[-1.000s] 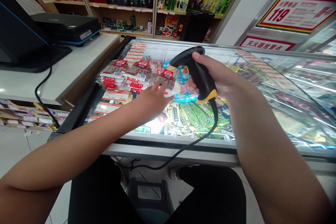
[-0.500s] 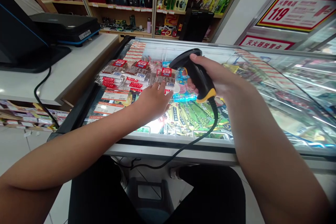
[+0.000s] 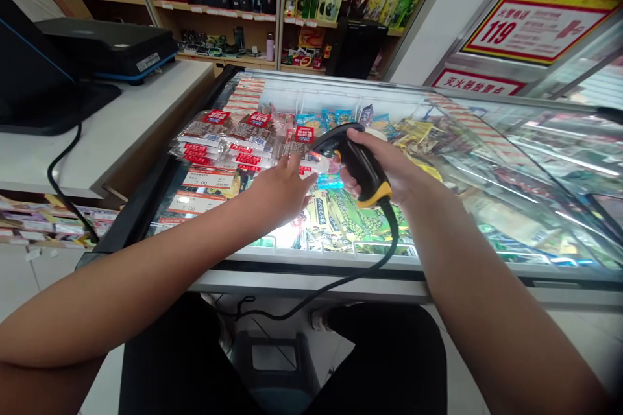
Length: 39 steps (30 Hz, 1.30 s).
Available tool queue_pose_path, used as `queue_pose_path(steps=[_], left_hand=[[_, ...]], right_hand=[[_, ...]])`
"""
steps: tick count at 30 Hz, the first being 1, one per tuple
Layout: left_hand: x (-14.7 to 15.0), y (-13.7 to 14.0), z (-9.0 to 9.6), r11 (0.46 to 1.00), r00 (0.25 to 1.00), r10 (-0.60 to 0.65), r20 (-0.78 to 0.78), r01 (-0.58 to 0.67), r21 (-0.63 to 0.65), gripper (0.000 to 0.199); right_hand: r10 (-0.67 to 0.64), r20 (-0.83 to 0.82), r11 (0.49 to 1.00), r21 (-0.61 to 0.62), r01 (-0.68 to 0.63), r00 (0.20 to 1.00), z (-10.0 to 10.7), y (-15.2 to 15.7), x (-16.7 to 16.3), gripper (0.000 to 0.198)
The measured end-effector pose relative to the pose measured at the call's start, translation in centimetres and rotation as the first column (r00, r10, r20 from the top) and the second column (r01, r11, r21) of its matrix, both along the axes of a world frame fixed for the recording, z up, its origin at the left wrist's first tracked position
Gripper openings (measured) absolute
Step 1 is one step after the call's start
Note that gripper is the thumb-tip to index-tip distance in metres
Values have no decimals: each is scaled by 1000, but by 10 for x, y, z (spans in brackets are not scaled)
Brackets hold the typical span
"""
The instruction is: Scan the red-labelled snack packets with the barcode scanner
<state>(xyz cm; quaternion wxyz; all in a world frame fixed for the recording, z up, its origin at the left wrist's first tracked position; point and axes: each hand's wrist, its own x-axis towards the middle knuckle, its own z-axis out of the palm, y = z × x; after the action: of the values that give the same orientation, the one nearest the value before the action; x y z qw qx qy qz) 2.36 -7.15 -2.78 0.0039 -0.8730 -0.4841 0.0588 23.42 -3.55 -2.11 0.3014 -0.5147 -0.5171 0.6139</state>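
Observation:
My right hand (image 3: 377, 159) is wrapped round the grip of a black and yellow barcode scanner (image 3: 365, 172). The scanner's head tilts down towards the rightmost of three clear snack packets with red labels, and a reddish light shows at that packet's barcode. My left hand (image 3: 282, 188) lies with its fingers out on the lower part of this right packet (image 3: 305, 136), partly covering it. To its left are the middle packet (image 3: 250, 136) and the left packet (image 3: 202, 133), side by side on the freezer's glass top (image 3: 168, 191). A black cord (image 3: 335, 285) hangs from the scanner's grip.
Bagged goods (image 3: 345, 214) show through the glass. Left of the freezer stands a white counter (image 3: 146, 104) with a black scale (image 3: 111, 45). Shelves (image 3: 228, 13) line the back. Beneath the freezer's front edge is a stool (image 3: 275, 363) between my legs.
The scanner in my right hand has come down and closer to the right packet, and reddish light now shows near its barcode. My left hand stays on that packet. The view has shifted slightly.

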Motion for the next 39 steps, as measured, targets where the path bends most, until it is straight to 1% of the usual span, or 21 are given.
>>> queue_pose_path(steps=[4, 8, 12, 16, 20, 27, 31, 39], left_hand=[[0, 2, 0, 1000, 1000, -5, 2, 5, -15, 54], [-1, 3, -3, 1000, 1000, -14, 25, 14, 2, 52], [-2, 3, -4, 1000, 1000, -11, 27, 11, 4, 52], [-1, 2, -2, 1000, 1000, -14, 12, 14, 7, 52], [-1, 1, 1, 1000, 1000, -10, -2, 10, 8, 51], [-2, 3, -5, 1000, 999, -23, 30, 23, 4, 52], [-3, 4, -7, 999, 999, -31, 42, 31, 13, 52], [-5, 4, -6, 1000, 998, -26, 51, 25, 5, 53]], right_hand=[[-15, 10, 1000, 6, 14, 1000, 1, 0, -3, 55], [23, -19, 998, -54, -24, 1000, 4, -2, -2, 57], [54, -29, 997, -61, -56, 998, 6, -5, -3, 58], [14, -13, 999, -40, -15, 1000, 7, -8, -5, 60], [38, -18, 998, -40, -39, 999, 5, -10, -7, 60], [-4, -36, 996, -91, 1, 999, 7, -13, -11, 57], [-27, -25, 996, -89, 24, 999, 8, -16, -11, 56], [-31, -57, 997, -74, 27, 998, 7, -22, -9, 57]])
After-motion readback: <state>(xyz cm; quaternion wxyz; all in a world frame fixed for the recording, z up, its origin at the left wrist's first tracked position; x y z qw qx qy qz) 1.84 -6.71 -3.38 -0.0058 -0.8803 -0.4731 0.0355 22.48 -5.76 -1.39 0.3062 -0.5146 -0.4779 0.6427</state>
